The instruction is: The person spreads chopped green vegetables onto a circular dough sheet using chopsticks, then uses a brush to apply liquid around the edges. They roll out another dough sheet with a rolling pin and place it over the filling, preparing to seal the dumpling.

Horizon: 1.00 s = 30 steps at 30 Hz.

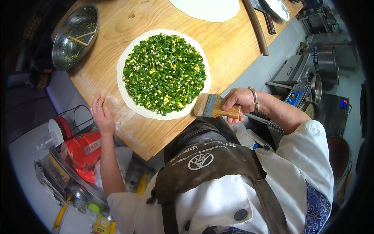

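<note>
My right hand (240,102) grips the wooden handle of a wide flat bristle brush (214,106), its bristles at the lower right rim of a round dough sheet (125,99). Chopped green leaves with small yellow and white bits, a filling (166,73), cover the sheet except for a bare border. My left hand (102,112) holds nothing and rests at the left edge of the wooden table (143,137), its fingers somewhat apart. Part of a second dough sheet (209,8) shows at the top.
A metal bowl (62,44) with chopsticks (79,40) stands at the table's left edge. Upper right lie a wooden rolling pin (258,29), a dark-handled tool (269,22) and a dish of white stuff (277,8). A red bag (81,152) is below left; metal equipment stands right.
</note>
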{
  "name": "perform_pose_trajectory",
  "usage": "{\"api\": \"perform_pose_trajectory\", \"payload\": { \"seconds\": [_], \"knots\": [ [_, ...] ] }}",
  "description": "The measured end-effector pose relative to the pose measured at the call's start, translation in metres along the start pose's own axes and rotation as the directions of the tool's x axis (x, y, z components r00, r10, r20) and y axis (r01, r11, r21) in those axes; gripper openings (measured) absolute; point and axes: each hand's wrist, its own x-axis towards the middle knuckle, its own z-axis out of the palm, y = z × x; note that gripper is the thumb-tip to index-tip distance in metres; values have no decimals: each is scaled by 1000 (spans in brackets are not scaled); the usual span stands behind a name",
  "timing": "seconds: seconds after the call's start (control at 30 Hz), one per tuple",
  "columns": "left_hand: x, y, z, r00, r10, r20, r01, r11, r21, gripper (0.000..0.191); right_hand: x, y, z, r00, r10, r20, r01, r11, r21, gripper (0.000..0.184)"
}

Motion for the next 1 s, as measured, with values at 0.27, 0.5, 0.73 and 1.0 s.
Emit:
{"api": "perform_pose_trajectory", "payload": {
  "seconds": [0.27,0.5,0.73,1.0],
  "knots": [
    [-1,0,-3,1000,6,10,-6,1000,7,30,-47,-25,-3,895,-263,-359,241,965,-106,26],
    [0,1,-2,1000,16,6,-16,1000,12,30,-20,-50,-5,590,-513,-623,334,858,-390,20],
    [0,0,-3,1000,13,19,-14,1000,26,29,-4,-71,-17,624,-497,-602,182,843,-506,19],
    [-2,-3,-2,1000,17,26,-18,1000,19,29,-3,-53,-9,590,-509,-626,170,837,-520,20]
  ]
}}
